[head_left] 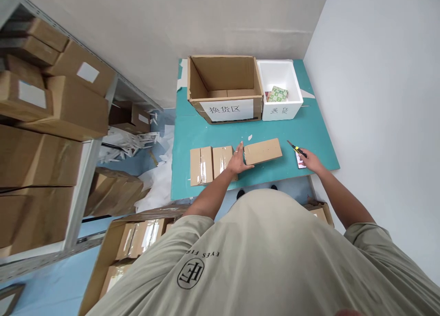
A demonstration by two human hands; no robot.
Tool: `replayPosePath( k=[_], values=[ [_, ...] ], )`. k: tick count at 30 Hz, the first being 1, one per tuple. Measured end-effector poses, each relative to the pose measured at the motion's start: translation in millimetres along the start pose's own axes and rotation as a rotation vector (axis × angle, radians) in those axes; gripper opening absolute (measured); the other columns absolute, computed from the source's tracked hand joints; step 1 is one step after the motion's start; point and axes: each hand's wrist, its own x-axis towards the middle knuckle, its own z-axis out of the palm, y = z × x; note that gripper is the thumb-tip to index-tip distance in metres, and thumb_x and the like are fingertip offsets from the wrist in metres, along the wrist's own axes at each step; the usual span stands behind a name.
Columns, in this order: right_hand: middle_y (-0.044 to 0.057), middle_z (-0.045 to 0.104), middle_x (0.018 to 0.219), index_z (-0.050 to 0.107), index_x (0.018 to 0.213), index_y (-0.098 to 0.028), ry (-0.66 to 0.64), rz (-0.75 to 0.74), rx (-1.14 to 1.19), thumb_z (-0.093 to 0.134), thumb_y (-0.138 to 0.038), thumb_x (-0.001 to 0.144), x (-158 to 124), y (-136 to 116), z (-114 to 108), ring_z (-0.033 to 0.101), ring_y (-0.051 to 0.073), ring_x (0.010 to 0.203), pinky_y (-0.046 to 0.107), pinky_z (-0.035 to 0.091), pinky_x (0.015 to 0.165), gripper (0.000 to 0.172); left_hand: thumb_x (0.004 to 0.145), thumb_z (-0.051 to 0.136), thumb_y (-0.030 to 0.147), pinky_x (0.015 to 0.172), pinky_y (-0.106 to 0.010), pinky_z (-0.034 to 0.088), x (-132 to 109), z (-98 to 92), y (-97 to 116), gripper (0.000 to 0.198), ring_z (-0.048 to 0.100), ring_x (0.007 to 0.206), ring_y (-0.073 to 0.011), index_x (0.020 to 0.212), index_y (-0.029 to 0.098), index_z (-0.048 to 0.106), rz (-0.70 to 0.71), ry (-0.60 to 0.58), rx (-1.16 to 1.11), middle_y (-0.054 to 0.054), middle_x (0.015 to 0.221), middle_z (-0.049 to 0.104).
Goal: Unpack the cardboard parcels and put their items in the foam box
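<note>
Greyish shirt (pixel 271 252), bottom centre | long carton (pixel 263 151), just right of frame centre, beside two taped boxes (pixel 201 166): probably light, stiff, crushable; grip opposite ends | left hand (pixel 236 161): fingers spread at carton's left end, contact unclear | right hand (pixel 310 160): wrapped around utility knife (pixel 298 149)

Left grip (pixel 236 162) — spread, right grip (pixel 311 161) — curled

A greyish-khaki short-sleeved T-shirt (pixel 275 256) with black lettering (pixel 203 253) beside a black oval monogram (pixel 190 273); dark shoes (pixel 240 194).
</note>
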Motion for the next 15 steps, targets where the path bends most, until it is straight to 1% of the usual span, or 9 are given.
replayPosePath(
  k=[2,3,5,7,9,11,12,13,15],
  values=[
    [0.007,0.081,0.101,0.067,0.158,-0.021,-0.023,0.038,0.12,0.058,-0.06,0.113,-0.2,1.7,10.2,0.073,0.019,0.072,0.028,0.062,0.066,0.061,0.072,0.102,0.077,0.145,-0.066,0.029,0.5,-0.4,6.6,0.159,0.026,0.179,-0.0516,0.189,0.018,0.012,0.007,0.017,0.046,-0.029,0.191,0.029],
    [0.006,0.08,0.099,0.066,0.159,-0.021,-0.028,0.043,0.142,0.058,-0.058,0.113,-0.2,1.3,13.7,0.071,0.018,0.069,0.027,0.061,0.065,0.06,0.074,0.1,0.077,0.145,-0.065,0.03,1.0,-0.1,10.4,0.155,0.028,0.179,-0.0507,0.189,0.019,0.014,0.006,0.018,0.062,-0.029,0.19,0.03],
    [0.006,0.081,0.102,0.066,0.16,-0.02,-0.036,0.025,0.108,0.057,-0.052,0.114,-0.6,-2.7,17.3,0.071,0.017,0.069,0.028,0.061,0.068,0.057,0.077,0.099,0.076,0.144,-0.064,0.032,2.4,0.7,17.5,0.148,0.034,0.176,-0.0495,0.189,0.02,0.019,-0.004,0.006,0.084,-0.028,0.188,0.034],
    [0.01,0.084,0.113,0.067,0.16,-0.02,-0.052,-0.028,-0.022,0.056,-0.044,0.115,-1.5,-12.5,18.4,0.076,0.02,0.079,0.031,0.063,0.076,0.052,0.075,0.102,0.072,0.144,-0.063,0.035,3.7,0.8,22.8,0.147,0.038,0.174,-0.0496,0.187,0.02,0.023,-0.005,-0.018,0.102,-0.028,0.186,0.038],
    [0.014,0.085,0.131,0.069,0.16,-0.021,-0.081,-0.105,-0.22,0.056,-0.037,0.116,-3.3,-29.5,20.0,0.08,0.026,0.101,0.034,0.063,0.087,0.049,0.071,0.106,0.064,0.142,-0.063,0.037,4.5,-0.1,25.4,0.146,0.042,0.171,-0.05,0.185,0.019,0.027,0.007,-0.036,0.12,-0.028,0.182,0.041],
    [0.014,0.08,0.15,0.069,0.164,-0.026,-0.128,-0.192,-0.426,0.055,-0.035,0.117,-5.9,-53.3,24.2,0.077,0.031,0.125,0.036,0.06,0.097,0.05,0.07,0.107,0.053,0.141,-0.062,0.04,4.4,-1.2,26.0,0.139,0.046,0.167,-0.0496,0.182,0.017,0.032,0.02,-0.037,0.131,-0.028,0.179,0.044],
    [0.013,0.076,0.158,0.067,0.167,-0.028,-0.161,-0.231,-0.513,0.054,-0.035,0.118,-7.5,-67.0,27.4,0.075,0.032,0.132,0.037,0.059,0.1,0.051,0.071,0.106,0.048,0.141,-0.062,0.041,4.1,-1.6,25.9,0.134,0.048,0.166,-0.0492,0.18,0.017,0.035,0.025,-0.029,0.133,-0.027,0.176,0.046],
    [0.013,0.074,0.161,0.064,0.169,-0.03,-0.195,-0.261,-0.589,0.052,-0.037,0.119,-9.2,-81.3,30.8,0.074,0.033,0.135,0.037,0.059,0.1,0.052,0.072,0.105,0.043,0.14,-0.062,0.042,3.9,-1.8,25.6,0.129,0.05,0.164,-0.0488,0.178,0.017,0.038,0.03,-0.018,0.132,-0.027,0.174,0.048],
    [0.013,0.074,0.159,0.06,0.174,-0.033,-0.243,-0.303,-0.716,0.048,-0.042,0.122,-13.0,-109.5,37.1,0.074,0.033,0.133,0.038,0.057,0.099,0.054,0.073,0.103,0.037,0.138,-0.063,0.044,3.5,-1.6,25.2,0.119,0.053,0.16,-0.048,0.174,0.017,0.042,0.046,0.002,0.126,-0.025,0.168,0.054]
  ],
)
